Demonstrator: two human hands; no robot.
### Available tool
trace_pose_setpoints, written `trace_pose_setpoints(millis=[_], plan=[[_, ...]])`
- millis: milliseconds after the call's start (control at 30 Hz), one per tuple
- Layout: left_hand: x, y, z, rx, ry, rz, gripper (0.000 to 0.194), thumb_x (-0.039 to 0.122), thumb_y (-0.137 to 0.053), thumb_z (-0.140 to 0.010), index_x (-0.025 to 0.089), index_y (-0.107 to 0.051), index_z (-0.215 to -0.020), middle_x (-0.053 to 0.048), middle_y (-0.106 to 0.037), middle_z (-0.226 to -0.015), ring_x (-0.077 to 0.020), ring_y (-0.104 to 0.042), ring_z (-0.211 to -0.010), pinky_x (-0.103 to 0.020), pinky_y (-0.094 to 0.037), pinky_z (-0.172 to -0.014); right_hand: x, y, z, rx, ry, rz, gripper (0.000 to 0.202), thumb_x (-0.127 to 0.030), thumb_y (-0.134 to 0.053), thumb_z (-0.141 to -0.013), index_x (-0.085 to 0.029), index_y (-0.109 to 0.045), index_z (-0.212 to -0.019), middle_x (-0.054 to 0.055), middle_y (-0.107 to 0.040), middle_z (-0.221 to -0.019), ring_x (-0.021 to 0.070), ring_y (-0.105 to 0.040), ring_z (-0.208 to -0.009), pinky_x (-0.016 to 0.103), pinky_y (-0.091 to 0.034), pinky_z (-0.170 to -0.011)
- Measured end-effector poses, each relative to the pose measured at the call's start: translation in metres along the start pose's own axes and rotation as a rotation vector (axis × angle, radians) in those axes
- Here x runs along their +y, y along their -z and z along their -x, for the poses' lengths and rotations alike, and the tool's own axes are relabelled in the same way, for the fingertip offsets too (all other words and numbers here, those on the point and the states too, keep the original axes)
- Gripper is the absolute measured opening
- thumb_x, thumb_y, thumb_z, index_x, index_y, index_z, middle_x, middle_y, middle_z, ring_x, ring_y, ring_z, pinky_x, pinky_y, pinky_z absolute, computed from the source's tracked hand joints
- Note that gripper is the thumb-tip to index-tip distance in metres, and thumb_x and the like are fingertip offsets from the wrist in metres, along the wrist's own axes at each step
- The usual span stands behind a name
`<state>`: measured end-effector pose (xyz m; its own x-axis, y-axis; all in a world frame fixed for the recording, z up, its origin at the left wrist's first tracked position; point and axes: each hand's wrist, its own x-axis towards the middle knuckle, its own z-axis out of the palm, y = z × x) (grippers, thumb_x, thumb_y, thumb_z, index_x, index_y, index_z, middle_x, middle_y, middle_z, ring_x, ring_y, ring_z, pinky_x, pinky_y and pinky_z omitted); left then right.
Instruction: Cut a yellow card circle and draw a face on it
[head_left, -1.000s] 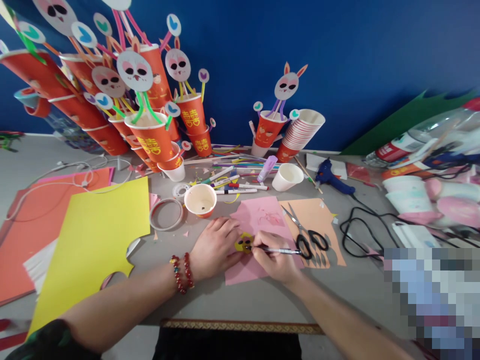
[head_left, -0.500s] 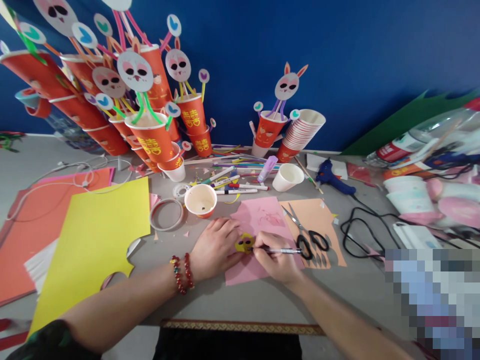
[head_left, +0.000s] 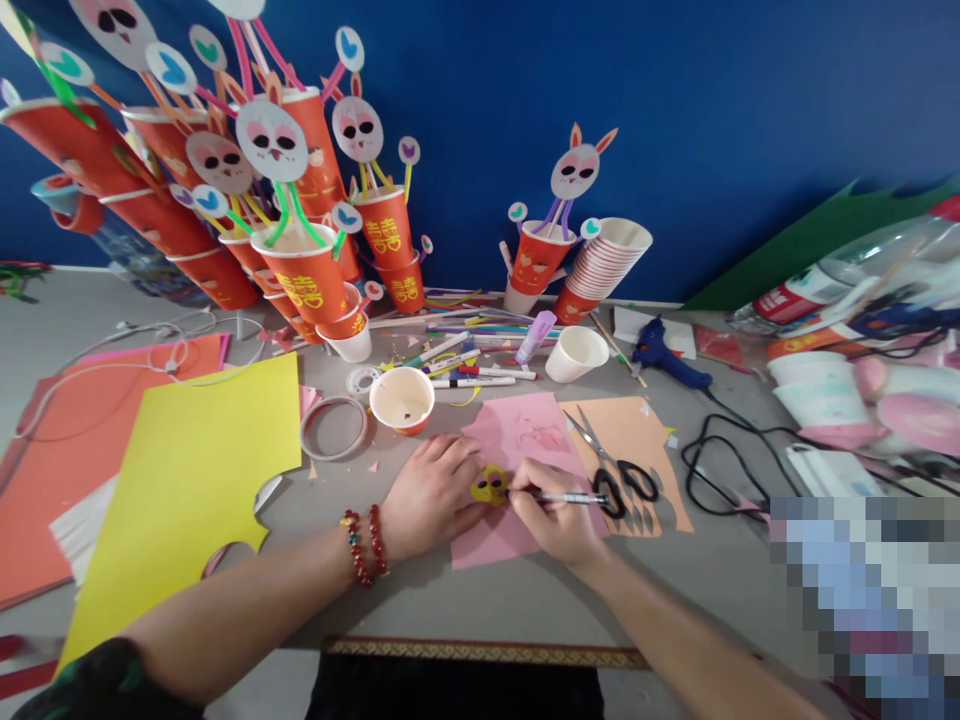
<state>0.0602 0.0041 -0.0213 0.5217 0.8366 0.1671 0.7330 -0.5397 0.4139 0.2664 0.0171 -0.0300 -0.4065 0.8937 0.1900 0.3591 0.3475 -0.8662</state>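
A pen (head_left: 566, 497) is pinched in my right hand (head_left: 553, 515), its tip at the right edge of a small yellow paper cutout (head_left: 490, 487). Two dark eyes and pinkish patches are drawn on the cutout, which lies on a pink paper sheet (head_left: 517, 430). My left hand (head_left: 435, 492) rests flat, fingers stretched out, touching the cutout's left side and steadying it against the sheet. Just right of my right hand, black-handled scissors (head_left: 611, 460) lie on a peach paper sheet (head_left: 664, 440).
Behind my hands are a paper cup (head_left: 402, 400), a tape roll (head_left: 334, 428), several markers (head_left: 472, 382) and a white cup (head_left: 576, 355). Red cups with rabbit faces (head_left: 300, 275) crowd the back left. A blue glue gun (head_left: 667, 360) lies right; yellow paper (head_left: 202, 450) covers the left.
My right hand and the pen have shifted very slightly at the cutout's right edge. My left hand stays in place.
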Motion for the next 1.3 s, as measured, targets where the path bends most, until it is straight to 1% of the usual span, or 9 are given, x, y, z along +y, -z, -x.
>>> trace_pose_setpoints(millis=[167, 333, 533, 700, 800, 933, 1000, 1300], plan=[[-0.001, 0.0, 0.0, 0.013, -0.01, -0.003, 0.034, 0.032, -0.066, -0.087, 0.016, -0.058, -0.116, -0.011, -0.06, -0.128, -0.03, -0.053, -0.113, -0.047, -0.047, -0.097, -0.001, 0.0, -0.001, 0.004, 0.003, 0.0, 0.02, -0.013, -0.047, -0.082, -0.022, -0.043, -0.064, -0.006, -0.04, -0.055, 0.0104, -0.036, -0.049, 0.024, -0.027, -0.048], [-0.001, -0.001, 0.001, 0.015, -0.009, 0.001, 0.034, 0.033, -0.066, -0.086, 0.018, -0.058, -0.116, -0.01, -0.059, -0.129, -0.0304, -0.054, -0.114, -0.047, -0.047, -0.097, -0.001, 0.0, -0.001, 0.014, 0.009, -0.015, 0.021, -0.013, -0.048, -0.082, -0.021, -0.044, -0.063, -0.006, -0.04, -0.054, 0.0102, -0.036, -0.048, 0.024, -0.027, -0.047], [-0.001, -0.001, 0.001, 0.021, -0.011, 0.007, 0.033, 0.034, -0.066, -0.088, 0.019, -0.057, -0.116, -0.01, -0.061, -0.128, -0.0297, -0.054, -0.113, -0.046, -0.047, -0.096, 0.003, 0.001, 0.002, 0.13, -0.043, -0.154, 0.019, -0.014, -0.048, -0.082, -0.021, -0.052, -0.065, -0.004, -0.048, -0.055, 0.011, -0.042, -0.048, 0.023, -0.03, -0.047], [-0.001, -0.001, 0.001, 0.022, -0.007, 0.002, 0.033, 0.034, -0.067, -0.087, 0.019, -0.058, -0.116, -0.01, -0.061, -0.128, -0.0305, -0.054, -0.114, -0.047, -0.048, -0.096, 0.002, 0.003, -0.001, 0.146, -0.094, -0.284, 0.013, -0.015, -0.051, -0.082, -0.021, -0.055, -0.07, -0.004, -0.055, -0.056, 0.0118, -0.05, -0.05, 0.023, -0.037, -0.049], [-0.001, 0.0, 0.001, 0.016, -0.003, -0.001, 0.032, 0.036, -0.067, -0.088, 0.02, -0.058, -0.115, -0.01, -0.061, -0.126, -0.0306, -0.055, -0.113, -0.047, -0.048, -0.096, 0.001, 0.007, -0.003, 0.188, -0.107, -0.333, 0.012, -0.016, -0.052, -0.084, -0.021, -0.056, -0.074, -0.004, -0.058, -0.059, 0.0112, -0.05, -0.05, 0.023, -0.035, -0.048], [-0.001, 0.0, 0.0, 0.025, -0.016, 0.001, 0.041, 0.046, -0.068, -0.086, 0.019, -0.058, -0.116, -0.012, -0.061, -0.123, -0.0318, -0.055, -0.112, -0.049, -0.048, -0.096, 0.002, 0.015, -0.004, 0.264, -0.128, -0.339, 0.007, -0.02, -0.055, -0.087, -0.021, -0.057, -0.08, -0.003, -0.061, -0.061, 0.0106, -0.048, -0.049, 0.024, -0.033, -0.047], [0.0, 0.0, 0.0, 0.03, -0.015, 0.001, 0.046, 0.048, -0.069, -0.085, 0.018, -0.057, -0.118, -0.012, -0.062, -0.122, -0.0322, -0.056, -0.111, -0.05, -0.048, -0.095, 0.002, 0.018, -0.004, 0.286, -0.134, -0.333, 0.007, -0.022, -0.055, -0.088, -0.021, -0.056, -0.081, -0.003, -0.061, -0.061, 0.0108, -0.048, -0.049, 0.024, -0.033, -0.047], [0.001, -0.003, 0.001, 0.062, -0.01, 0.002, 0.042, 0.036, -0.073, -0.083, 0.018, -0.055, -0.117, -0.012, -0.061, -0.122, -0.0319, -0.056, -0.111, -0.05, -0.049, -0.096, -0.002, 0.024, -0.006, 0.306, -0.119, -0.36, 0.004, -0.025, -0.056, -0.088, -0.021, -0.056, -0.088, -0.002, -0.062, -0.063, 0.0122, -0.051, -0.051, 0.025, -0.034, -0.048]])
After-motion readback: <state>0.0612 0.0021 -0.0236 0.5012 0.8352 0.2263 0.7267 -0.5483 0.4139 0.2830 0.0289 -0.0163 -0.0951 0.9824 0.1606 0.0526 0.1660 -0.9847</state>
